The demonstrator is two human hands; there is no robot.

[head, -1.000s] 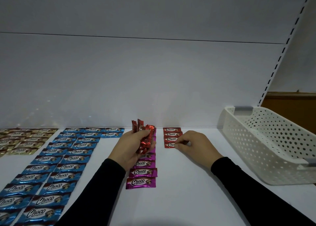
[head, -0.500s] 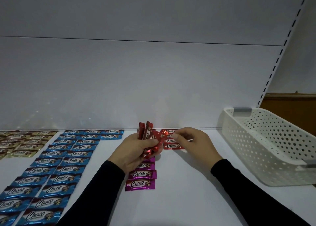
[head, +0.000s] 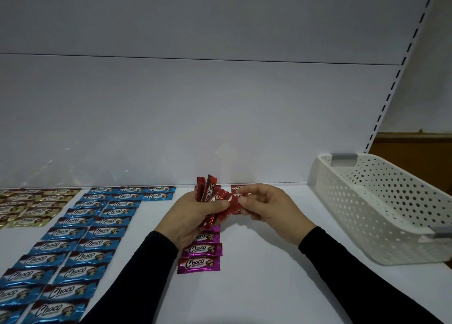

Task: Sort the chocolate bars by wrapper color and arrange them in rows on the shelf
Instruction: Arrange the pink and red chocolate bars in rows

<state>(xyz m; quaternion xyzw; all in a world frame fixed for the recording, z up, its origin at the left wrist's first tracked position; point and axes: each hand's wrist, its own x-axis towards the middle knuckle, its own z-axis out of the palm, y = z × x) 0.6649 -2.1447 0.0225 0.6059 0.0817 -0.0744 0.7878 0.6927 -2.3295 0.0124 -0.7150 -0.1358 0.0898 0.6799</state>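
Observation:
My left hand grips a bunch of red-wrapped chocolate bars above the white shelf. My right hand pinches one red bar at the edge of that bunch. A short row of red bars lies behind my right hand, mostly hidden. Pink bars run in a column under my left wrist. Blue bars fill two long columns on the left, and gold bars lie at the far left.
A white perforated plastic basket stands on the shelf at the right. The shelf's white back wall rises behind the rows. A slotted upright runs up the right side.
My right hand has left the red row on the shelf and come left and up to the bunch, where it now pinches one red bar. My left hand keeps its grip.

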